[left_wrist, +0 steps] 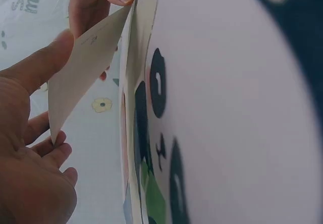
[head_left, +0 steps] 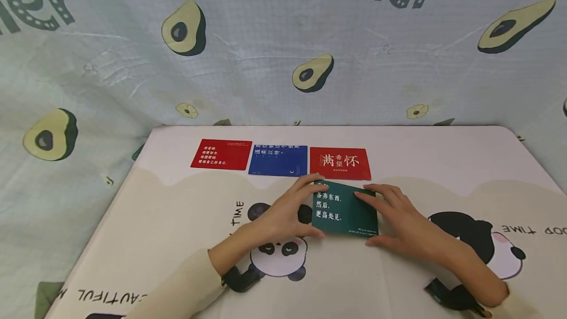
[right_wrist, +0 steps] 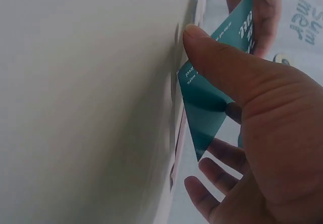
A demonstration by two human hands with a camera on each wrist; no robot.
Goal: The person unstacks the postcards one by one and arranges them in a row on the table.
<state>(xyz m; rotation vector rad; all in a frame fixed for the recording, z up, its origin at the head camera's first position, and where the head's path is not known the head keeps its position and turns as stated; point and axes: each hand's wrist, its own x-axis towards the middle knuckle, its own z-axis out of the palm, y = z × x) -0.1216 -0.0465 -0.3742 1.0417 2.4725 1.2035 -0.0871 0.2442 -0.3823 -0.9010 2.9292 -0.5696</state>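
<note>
A dark green card with white Chinese characters is held between the two hands, tilted just above the table. The left hand grips its left end, thumb at the lower corner and fingers at the upper one. At the other end the right hand holds the card, with its thumb by the lower right corner and fingers along the top. The left wrist view shows the card's pale back, bearing faint small print. From the right wrist, its green face appears partly covered by the thumb.
Behind the green card lie three more cards in a row: a red one, a blue one and another red one. A panda-printed cloth covers the table. An avocado-patterned curtain hangs at the back.
</note>
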